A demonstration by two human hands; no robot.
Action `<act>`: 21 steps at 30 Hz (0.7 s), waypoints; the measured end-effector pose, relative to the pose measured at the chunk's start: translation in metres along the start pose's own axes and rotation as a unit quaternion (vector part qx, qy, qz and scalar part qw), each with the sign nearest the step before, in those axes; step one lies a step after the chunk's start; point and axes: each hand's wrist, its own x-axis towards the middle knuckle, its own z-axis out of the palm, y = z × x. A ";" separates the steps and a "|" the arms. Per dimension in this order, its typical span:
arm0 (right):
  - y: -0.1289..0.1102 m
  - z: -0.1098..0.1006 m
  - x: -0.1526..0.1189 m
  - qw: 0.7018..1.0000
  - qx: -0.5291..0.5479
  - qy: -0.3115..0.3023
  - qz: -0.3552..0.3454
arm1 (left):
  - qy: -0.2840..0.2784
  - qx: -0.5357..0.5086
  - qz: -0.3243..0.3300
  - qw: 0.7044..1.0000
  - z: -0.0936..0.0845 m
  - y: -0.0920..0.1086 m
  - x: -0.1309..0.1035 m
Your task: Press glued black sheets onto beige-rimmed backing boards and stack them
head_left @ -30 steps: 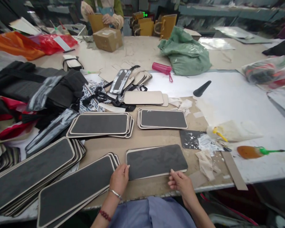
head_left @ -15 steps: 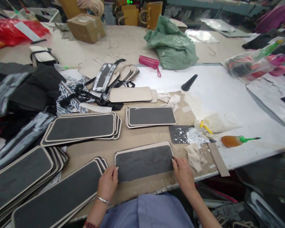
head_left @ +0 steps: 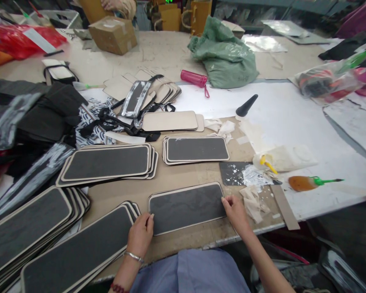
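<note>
Pinching 1 dark panel (head_left: 187,208) between left hand (head_left: 140,234) and right hand (head_left: 236,213), amber-filled bottle (head_left: 301,183) rightward

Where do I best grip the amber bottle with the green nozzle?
The amber bottle is probably best gripped around its rounded body, from above: it lies on its side, that part is widest, and the slim green nozzle points right.

A panel (head_left: 187,207) is lying on the bench (head_left: 161,51) between the hands (head_left: 140,234). Panel stacks (head_left: 79,248) are sitting to its left, another stack (head_left: 198,149) behind it. A bottle (head_left: 301,183) is lying rightward; a sack (head_left: 225,59) is resting farther back.
</note>
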 end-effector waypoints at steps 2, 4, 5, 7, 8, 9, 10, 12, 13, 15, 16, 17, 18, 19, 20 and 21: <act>0.001 0.003 0.001 0.999 -0.038 0.000 -0.024 | -0.014 0.000 -0.007 1.000 0.000 0.001 0.001; 0.001 0.005 0.001 0.997 -0.066 -0.006 -0.031 | -0.026 0.001 -0.012 1.000 0.001 0.002 0.002; 0.000 0.005 0.002 0.997 -0.076 -0.009 -0.032 | -0.031 0.002 -0.014 0.999 0.002 0.001 0.002; 0.000 0.005 0.002 0.995 -0.093 -0.011 -0.037 | -0.039 0.004 -0.016 0.999 0.003 0.001 0.004; 0.000 0.005 0.003 0.994 -0.099 -0.010 -0.039 | -0.042 0.006 -0.016 0.999 0.004 0.001 0.004; 0.000 0.005 0.004 0.994 -0.103 -0.011 -0.041 | -0.045 0.008 -0.018 0.999 0.004 0.001 0.005; 0.000 0.005 0.004 0.994 -0.104 -0.012 -0.041 | -0.048 0.010 -0.021 0.999 0.004 0.001 0.006; 0.001 0.005 0.006 0.994 -0.100 -0.018 -0.042 | -0.053 0.014 -0.033 0.998 0.003 0.003 0.006; 0.001 0.005 0.006 0.994 -0.096 -0.022 -0.043 | -0.054 0.015 -0.039 0.998 0.002 0.005 0.006; 0.004 0.005 0.008 0.995 -0.089 -0.030 -0.039 | -0.057 0.014 -0.050 0.997 -0.001 0.008 0.006; 0.005 0.005 0.009 0.995 -0.087 -0.034 -0.036 | -0.057 0.012 -0.055 0.997 -0.002 0.009 0.005; 0.007 0.005 0.010 0.995 -0.087 -0.038 -0.035 | -0.056 0.011 -0.059 0.997 -0.003 0.010 0.005; 0.009 0.005 0.012 0.995 -0.088 -0.041 -0.035 | -0.055 0.011 -0.064 0.996 -0.004 0.011 0.005; 0.011 0.006 0.013 0.994 -0.090 -0.043 -0.038 | -0.052 0.011 -0.070 0.996 -0.004 0.012 0.005; 0.013 0.006 0.015 0.994 -0.090 -0.045 -0.044 | -0.048 0.012 -0.076 0.996 -0.005 0.012 0.005; 0.015 0.006 0.016 0.994 -0.090 -0.046 -0.050 | -0.045 0.012 -0.081 0.996 -0.005 0.013 0.005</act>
